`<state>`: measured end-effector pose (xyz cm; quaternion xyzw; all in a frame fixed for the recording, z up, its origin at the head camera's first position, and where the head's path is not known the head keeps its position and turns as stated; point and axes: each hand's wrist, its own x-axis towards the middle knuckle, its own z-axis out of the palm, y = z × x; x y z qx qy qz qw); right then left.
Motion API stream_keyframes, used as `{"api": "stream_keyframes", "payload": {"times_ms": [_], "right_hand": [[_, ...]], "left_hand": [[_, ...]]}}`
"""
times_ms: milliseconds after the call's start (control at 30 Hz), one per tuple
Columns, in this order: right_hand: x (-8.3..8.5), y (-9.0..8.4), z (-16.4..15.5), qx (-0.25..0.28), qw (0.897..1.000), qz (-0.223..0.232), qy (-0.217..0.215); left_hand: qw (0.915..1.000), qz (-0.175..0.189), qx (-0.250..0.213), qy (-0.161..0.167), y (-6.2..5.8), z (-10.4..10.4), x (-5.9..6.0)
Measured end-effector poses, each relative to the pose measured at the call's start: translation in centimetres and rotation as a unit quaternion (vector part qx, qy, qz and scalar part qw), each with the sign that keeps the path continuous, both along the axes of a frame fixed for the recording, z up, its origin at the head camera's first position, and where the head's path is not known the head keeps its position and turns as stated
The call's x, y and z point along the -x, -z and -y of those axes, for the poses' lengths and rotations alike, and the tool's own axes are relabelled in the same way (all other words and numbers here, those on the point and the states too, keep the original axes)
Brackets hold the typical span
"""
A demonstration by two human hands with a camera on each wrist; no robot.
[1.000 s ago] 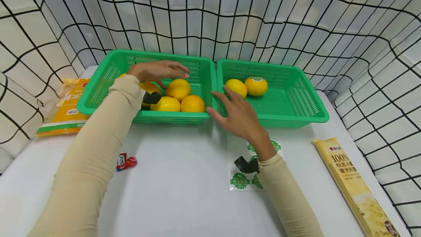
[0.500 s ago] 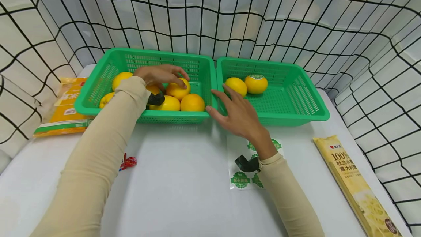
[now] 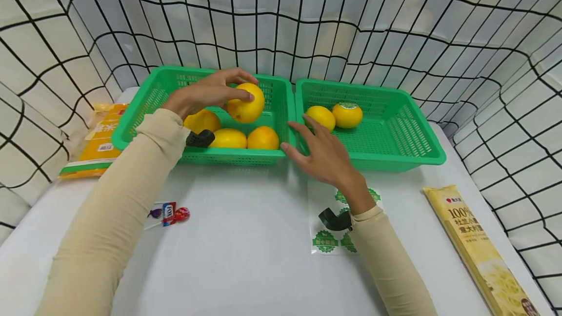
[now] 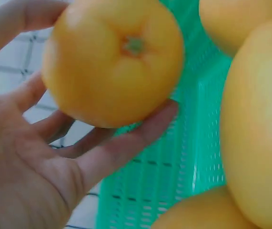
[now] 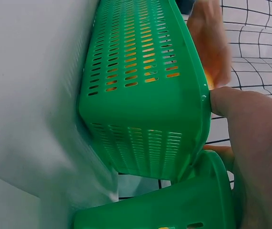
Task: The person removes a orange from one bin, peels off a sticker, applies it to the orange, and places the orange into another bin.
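While the left hand (image 3: 202, 94) lifts one orange (image 3: 246, 103) above the left basket (image 3: 131, 126), fingers curled round it, the right hand (image 3: 322, 155) rests with fingers spread on the rims between left basket and right basket (image 3: 417, 155). Three oranges (image 3: 237, 136) remain below.

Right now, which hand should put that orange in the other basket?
Probably the left hand: it already grips the lifted orange. The right hand rests open on the rims where the left basket meets the right basket.

White table (image 3: 246, 257) before a black-gridded white backdrop (image 3: 351, 23).
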<state>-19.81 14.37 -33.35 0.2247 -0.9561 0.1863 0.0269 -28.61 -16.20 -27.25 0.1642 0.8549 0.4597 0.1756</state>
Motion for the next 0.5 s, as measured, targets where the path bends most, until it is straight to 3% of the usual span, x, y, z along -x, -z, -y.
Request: {"api": "stream_keyframes", "payload": {"times_ms": [200,367,500], "right_hand": [[0.1,0.1,-0.6,0.001,1.0,0.004,0.0],[0.2,0.1,-0.7,0.0,1.0,0.01,0.0],[0.2,0.0,-0.6,0.001,1.0,0.013,0.003]], "left_hand": [[0.9969,-0.059,-0.052,-0.008,-0.7,-1.1,-4.3],[0.9912,-0.099,-0.086,0.021,0.0,-1.8,-8.4],[0.9889,-0.104,-0.096,0.044,0.6,-2.6,-12.1]]}}
